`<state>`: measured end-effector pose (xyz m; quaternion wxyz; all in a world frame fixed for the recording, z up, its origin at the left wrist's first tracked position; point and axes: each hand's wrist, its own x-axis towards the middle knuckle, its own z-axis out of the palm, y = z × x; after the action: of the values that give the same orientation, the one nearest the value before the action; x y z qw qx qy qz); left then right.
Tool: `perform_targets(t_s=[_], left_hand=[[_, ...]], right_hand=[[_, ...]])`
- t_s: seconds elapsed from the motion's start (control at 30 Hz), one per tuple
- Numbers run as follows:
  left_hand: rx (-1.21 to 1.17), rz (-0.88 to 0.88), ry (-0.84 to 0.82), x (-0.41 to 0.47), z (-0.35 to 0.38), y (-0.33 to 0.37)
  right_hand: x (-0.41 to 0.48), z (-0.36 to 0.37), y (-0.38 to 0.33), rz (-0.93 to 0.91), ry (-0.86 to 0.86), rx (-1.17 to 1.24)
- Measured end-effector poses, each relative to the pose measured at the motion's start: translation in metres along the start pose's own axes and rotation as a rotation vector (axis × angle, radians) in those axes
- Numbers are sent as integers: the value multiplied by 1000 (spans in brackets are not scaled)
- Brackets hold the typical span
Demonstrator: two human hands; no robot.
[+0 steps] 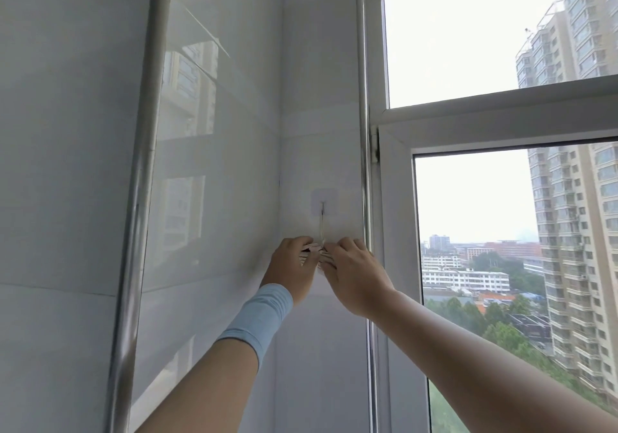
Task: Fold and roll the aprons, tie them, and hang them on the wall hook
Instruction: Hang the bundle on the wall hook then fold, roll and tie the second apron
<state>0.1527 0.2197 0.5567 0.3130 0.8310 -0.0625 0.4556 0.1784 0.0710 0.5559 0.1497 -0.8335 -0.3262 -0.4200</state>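
Two hands at the wall (pixel 234 171), left hand (pixel 291 270) and right hand (pixel 352 270) both gripping the striped rolled apron (pixel 307 252) between them, its tie (pixel 322 228) caught on the wall hook (pixel 322 206) just above.

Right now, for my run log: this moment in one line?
left hand: grips apron | right hand: grips apron | string: on hook

White-framed window (pixel 468 114), vertical metal pipe (pixel 140 198), glossy wall tiles (pixel 67 131), apartment towers (pixel 575 215), trees (pixel 501 332) outside.
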Motion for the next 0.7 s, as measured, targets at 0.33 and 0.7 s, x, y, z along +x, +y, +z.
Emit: perform_targets(t_s=[0.33,0.7], left_hand=[[121,138,256,-32,-16,24],[-18,-108,-8,-195,34,36]], right_hand=[[-29,-25,-6,-1,149,31],[-208,-1,-2,120,-84,287]])
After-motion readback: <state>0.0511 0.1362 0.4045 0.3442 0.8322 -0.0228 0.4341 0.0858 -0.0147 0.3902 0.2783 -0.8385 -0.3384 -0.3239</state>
